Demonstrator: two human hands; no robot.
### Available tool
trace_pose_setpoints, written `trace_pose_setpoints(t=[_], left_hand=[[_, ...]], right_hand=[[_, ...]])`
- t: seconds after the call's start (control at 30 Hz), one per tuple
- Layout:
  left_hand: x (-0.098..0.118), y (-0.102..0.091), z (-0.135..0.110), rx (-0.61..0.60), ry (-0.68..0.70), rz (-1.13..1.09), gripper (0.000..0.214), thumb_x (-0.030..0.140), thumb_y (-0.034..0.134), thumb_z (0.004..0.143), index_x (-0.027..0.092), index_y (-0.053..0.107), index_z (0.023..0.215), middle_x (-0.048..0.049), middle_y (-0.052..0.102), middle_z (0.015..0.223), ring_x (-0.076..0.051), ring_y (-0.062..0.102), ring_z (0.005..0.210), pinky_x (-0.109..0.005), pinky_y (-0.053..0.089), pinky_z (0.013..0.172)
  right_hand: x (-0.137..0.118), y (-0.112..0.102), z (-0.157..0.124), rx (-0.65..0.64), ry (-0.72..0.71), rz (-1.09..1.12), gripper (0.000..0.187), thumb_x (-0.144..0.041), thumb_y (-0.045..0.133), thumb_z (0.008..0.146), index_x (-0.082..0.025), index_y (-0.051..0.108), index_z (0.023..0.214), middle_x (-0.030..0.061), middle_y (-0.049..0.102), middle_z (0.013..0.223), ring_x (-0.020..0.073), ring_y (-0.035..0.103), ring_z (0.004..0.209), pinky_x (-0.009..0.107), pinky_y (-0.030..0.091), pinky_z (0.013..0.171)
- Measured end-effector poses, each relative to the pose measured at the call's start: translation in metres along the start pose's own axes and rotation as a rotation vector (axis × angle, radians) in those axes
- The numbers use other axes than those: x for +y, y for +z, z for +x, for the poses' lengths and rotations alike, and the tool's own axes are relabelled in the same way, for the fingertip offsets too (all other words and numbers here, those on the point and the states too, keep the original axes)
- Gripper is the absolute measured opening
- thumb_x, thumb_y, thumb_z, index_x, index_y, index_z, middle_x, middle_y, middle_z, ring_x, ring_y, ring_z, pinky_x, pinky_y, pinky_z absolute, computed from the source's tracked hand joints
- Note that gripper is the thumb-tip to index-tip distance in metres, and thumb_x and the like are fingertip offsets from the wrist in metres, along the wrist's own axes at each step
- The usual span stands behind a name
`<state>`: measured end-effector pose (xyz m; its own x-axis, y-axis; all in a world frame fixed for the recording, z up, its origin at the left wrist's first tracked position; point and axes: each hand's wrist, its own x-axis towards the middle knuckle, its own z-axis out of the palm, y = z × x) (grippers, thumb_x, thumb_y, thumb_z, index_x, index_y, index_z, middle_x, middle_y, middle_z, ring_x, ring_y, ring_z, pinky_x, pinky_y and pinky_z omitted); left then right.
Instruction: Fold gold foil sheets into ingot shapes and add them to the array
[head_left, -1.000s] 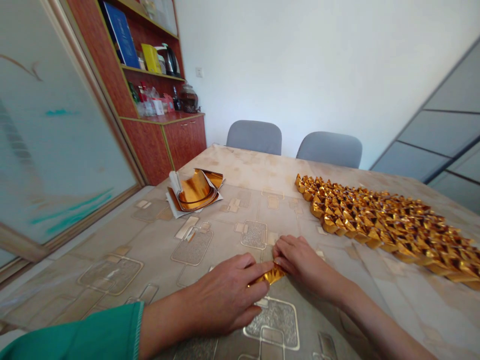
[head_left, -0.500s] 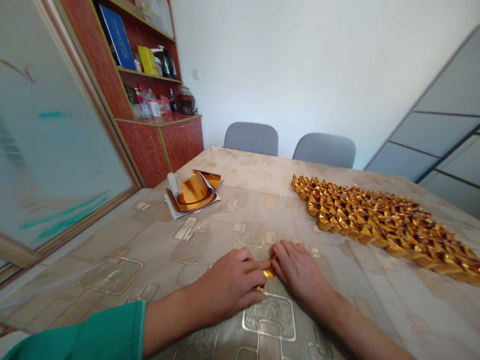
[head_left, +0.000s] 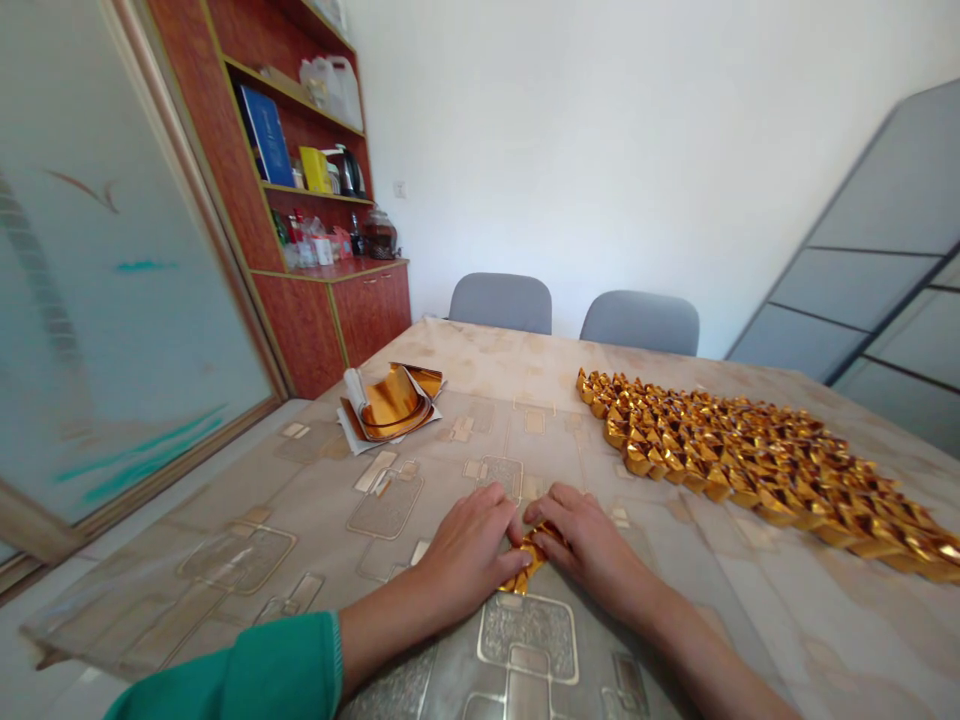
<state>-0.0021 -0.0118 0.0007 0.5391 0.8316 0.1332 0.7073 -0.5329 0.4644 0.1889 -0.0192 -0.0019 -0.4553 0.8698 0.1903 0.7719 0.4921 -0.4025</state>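
Gold foil [head_left: 529,562] pinched between both hands [head_left: 469,552] [head_left: 589,552]

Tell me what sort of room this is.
Probably a small office meeting room or staff room: a large covered table with two grey chairs along its far side, and a red-brown wooden cabinet with a kettle on its shelf.
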Motion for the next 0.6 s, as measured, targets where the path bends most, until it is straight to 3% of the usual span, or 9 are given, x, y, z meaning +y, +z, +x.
trace_pose_setpoints(t=[0.07, 0.13, 0.27, 0.4, 0.5, 0.6], left_hand=[[-0.001, 0.003, 0.001, 0.02, 0.069, 0.026, 0.009, 0.024, 0.066, 0.085, 0.019, 0.06, 0.084, -0.0021, 0.058, 0.091, -0.02, 0.055, 0.089, -0.031, 0.045, 0.076], [-0.004, 0.007, 0.001, 0.042, 0.225, 0.072, 0.005, 0.021, 0.061, 0.089, 0.018, 0.06, 0.085, -0.0017, 0.058, 0.091, -0.018, 0.055, 0.088, -0.029, 0.045, 0.076], [-0.014, 0.013, 0.001, 0.068, 0.5, 0.157, 0.02, 0.023, 0.051, 0.097, 0.019, 0.064, 0.082, -0.0007, 0.061, 0.084, -0.015, 0.055, 0.081, -0.027, 0.045, 0.074], [-0.022, 0.006, -0.01, 0.088, 0.616, 0.229, 0.024, 0.027, 0.048, 0.099, 0.019, 0.067, 0.086, -0.0026, 0.065, 0.084, -0.017, 0.058, 0.08, -0.03, 0.049, 0.074], [-0.023, -0.004, -0.024, 0.047, 0.656, 0.218, 0.022, 0.024, 0.045, 0.1, 0.019, 0.064, 0.111, -0.0071, 0.068, 0.102, -0.019, 0.061, 0.1, -0.033, 0.051, 0.088], [-0.02, -0.014, -0.032, 0.001, 0.671, 0.203, 0.028, 0.021, 0.041, 0.1, 0.016, 0.06, 0.121, -0.0107, 0.067, 0.118, -0.02, 0.058, 0.116, -0.036, 0.046, 0.103]], right_hand=[[0.0, 0.002, 0.001, 0.02, 0.0, -0.014, 0.009, -0.015, 0.059, 0.092, -0.023, 0.063, 0.093, 0.0011, 0.061, 0.092, 0.019, 0.058, 0.091, 0.03, 0.039, 0.079], [-0.001, 0.004, 0.0, 0.03, 0.007, -0.056, 0.005, -0.016, 0.058, 0.092, -0.021, 0.06, 0.09, 0.0016, 0.062, 0.09, 0.0189, 0.058, 0.087, 0.03, 0.039, 0.076], [-0.006, 0.006, -0.005, 0.014, -0.006, -0.192, 0.005, -0.017, 0.056, 0.092, -0.02, 0.057, 0.088, 0.0022, 0.063, 0.085, 0.0199, 0.057, 0.081, 0.032, 0.039, 0.075], [-0.011, 0.004, -0.01, 0.022, -0.02, -0.263, 0.004, -0.024, 0.059, 0.09, -0.021, 0.057, 0.091, 0.0043, 0.061, 0.09, 0.0225, 0.055, 0.084, 0.034, 0.04, 0.077], [-0.013, 0.002, -0.012, 0.016, -0.03, -0.26, 0.008, -0.027, 0.059, 0.089, -0.021, 0.056, 0.093, 0.0049, 0.06, 0.093, 0.023, 0.055, 0.087, 0.035, 0.04, 0.079], [-0.015, 0.0, -0.013, -0.003, -0.018, -0.246, 0.012, -0.03, 0.06, 0.088, -0.02, 0.055, 0.092, 0.0058, 0.059, 0.094, 0.0238, 0.054, 0.089, 0.036, 0.04, 0.082]])
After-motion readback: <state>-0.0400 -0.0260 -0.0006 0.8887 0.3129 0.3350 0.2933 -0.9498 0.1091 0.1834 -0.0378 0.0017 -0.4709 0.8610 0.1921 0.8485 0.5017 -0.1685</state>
